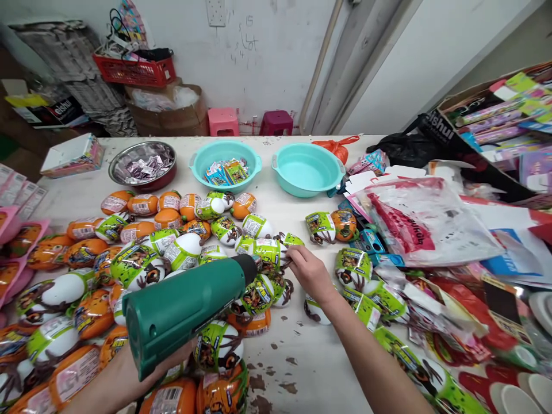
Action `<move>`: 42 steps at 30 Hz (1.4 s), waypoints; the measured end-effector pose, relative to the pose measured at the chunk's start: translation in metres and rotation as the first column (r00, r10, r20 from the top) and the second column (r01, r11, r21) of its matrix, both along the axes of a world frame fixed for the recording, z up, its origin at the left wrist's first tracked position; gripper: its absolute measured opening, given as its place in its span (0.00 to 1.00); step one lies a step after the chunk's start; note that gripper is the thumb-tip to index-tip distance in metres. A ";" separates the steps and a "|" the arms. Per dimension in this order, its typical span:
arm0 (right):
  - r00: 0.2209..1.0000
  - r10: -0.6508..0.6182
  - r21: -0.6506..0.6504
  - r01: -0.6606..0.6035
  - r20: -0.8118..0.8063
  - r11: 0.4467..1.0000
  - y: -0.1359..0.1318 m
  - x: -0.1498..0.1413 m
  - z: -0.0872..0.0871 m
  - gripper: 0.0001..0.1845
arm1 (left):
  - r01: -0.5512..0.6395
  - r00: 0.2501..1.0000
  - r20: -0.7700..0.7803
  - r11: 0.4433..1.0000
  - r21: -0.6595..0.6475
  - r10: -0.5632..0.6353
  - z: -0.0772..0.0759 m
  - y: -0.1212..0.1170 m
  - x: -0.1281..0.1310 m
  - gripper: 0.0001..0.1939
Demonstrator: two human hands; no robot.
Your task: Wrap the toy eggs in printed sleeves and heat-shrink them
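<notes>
My left hand [176,353] is closed around a green heat gun [190,307], whose body hides most of the fingers. The gun's dark nozzle points right, close to a white toy egg in a green printed wrapper [268,250]. With fingertips pinched, my right hand [308,273] is at the right end of that egg, by its dark brown claw-like part. Beneath and left of the nozzle lie many more eggs, some white with green wrappers [138,264], others orange [88,253]. A few wrapped eggs [353,267] lie right of my right hand.
Along the back stand a metal bowl of small packets [170,172], a turquoise basin with colourful packets [194,167] and another turquoise basin [297,190]. Plastic bags [435,224], packaging and a carton [448,138] crowd the right. Pink trays [37,233] sit at the left edge.
</notes>
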State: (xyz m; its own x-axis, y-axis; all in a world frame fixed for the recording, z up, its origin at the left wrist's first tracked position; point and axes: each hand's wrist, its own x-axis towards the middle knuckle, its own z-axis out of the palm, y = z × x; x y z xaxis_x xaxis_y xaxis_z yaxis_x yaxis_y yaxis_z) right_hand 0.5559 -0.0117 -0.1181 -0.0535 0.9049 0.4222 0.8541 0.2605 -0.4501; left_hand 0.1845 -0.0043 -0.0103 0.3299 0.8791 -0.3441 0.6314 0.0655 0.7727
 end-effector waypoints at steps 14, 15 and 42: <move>0.182 -0.369 -0.376 -0.003 -0.912 0.927 -0.021 -0.013 -0.011 0.16 | -0.124 0.929 0.270 0.900 -0.418 0.254 0.021 0.007 0.007 0.14; 0.096 -0.389 -0.393 -0.027 -0.916 0.919 -0.023 -0.018 -0.014 0.18 | -0.115 0.934 0.261 0.895 -0.431 0.245 0.021 0.005 0.006 0.14; 0.816 -0.174 -0.111 0.136 -0.551 0.985 0.002 -0.025 0.012 0.13 | -0.140 0.953 0.238 0.970 -0.201 0.187 -0.003 0.015 0.013 0.18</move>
State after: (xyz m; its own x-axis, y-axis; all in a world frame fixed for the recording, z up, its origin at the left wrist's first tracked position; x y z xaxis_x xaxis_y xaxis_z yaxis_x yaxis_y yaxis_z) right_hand 0.5313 -0.0094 -0.1057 0.3162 0.9069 0.2785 0.4795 0.1005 -0.8717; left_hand 0.1975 0.0112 -0.0134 0.2838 0.8596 -0.4250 0.3858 0.3034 0.8713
